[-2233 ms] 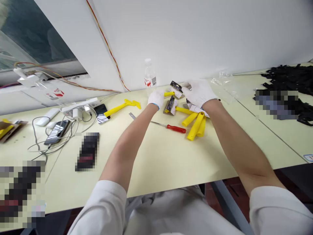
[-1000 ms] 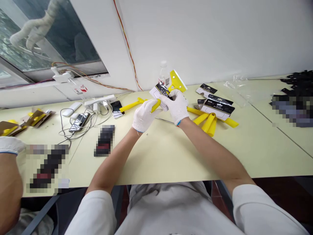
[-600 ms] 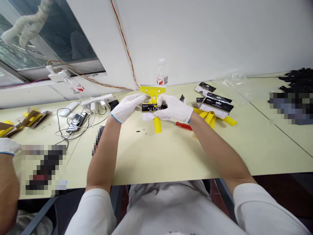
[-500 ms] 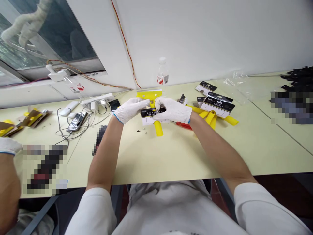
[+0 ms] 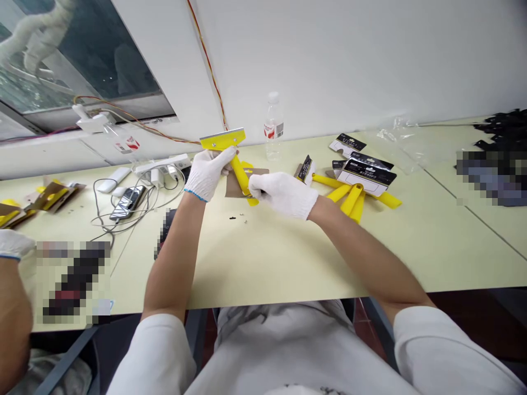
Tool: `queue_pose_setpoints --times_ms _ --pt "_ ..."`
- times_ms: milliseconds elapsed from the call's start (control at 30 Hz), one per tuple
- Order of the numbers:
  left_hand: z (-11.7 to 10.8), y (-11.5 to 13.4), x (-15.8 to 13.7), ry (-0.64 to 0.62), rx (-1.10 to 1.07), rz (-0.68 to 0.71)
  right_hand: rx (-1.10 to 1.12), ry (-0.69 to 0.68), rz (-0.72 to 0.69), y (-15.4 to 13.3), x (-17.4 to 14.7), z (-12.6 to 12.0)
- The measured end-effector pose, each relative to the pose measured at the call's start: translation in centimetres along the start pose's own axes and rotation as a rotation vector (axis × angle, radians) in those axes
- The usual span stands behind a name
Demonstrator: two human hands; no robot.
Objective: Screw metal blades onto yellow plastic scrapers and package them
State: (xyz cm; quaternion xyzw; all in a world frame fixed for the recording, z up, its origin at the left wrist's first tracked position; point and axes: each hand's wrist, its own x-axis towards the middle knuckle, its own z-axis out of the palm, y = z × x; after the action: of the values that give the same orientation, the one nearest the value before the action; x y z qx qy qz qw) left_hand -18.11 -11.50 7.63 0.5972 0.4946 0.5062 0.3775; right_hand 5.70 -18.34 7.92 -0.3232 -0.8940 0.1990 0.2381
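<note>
In the head view a yellow scraper [image 5: 240,174] with a broad head and metal blade is held at a tilt above the table. My left hand [image 5: 207,171], in a white knit glove, is closed around its neck just below the head. The gloved fingers of my right hand [image 5: 284,193] are pinched at the lower end of its handle, partly hiding it. Behind the handle is a brown card [image 5: 233,189], plain side showing, with another bit of yellow plastic [image 5: 252,202] at its lower edge. A small black piece [image 5: 233,218] and tiny metal bits [image 5: 246,221] lie in front.
Yellow handles [image 5: 349,204] and printed cards [image 5: 368,174] are piled at right. A plastic bottle [image 5: 273,129] stands by the wall. Cables surround a phone [image 5: 128,203] at left, near a power strip [image 5: 164,164]. A co-worker's gloved hand [image 5: 15,244] is at far left.
The scraper has tilted, its head moving left and up. The card's plain brown back now shows instead of its printed face. My right hand has shifted down to the handle's end.
</note>
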Motion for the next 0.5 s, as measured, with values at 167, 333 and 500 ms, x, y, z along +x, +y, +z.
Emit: queue_pose_setpoints --times_ms 167,333,500 --pt "-0.3 1.5 -0.6 0.041 0.026 0.08 -0.113 -0.159 0.022 -1.2 -0.2 0.7" --pt "-3.3 0.9 1.5 0.22 -0.22 0.234 0.026 -0.127 0.145 -1.0 -0.9 -1.2" --pt "-6.1 0.8 2.3 0.236 -0.143 0.064 -0.207 0.505 0.56 4.7 -0.9 -5.4"
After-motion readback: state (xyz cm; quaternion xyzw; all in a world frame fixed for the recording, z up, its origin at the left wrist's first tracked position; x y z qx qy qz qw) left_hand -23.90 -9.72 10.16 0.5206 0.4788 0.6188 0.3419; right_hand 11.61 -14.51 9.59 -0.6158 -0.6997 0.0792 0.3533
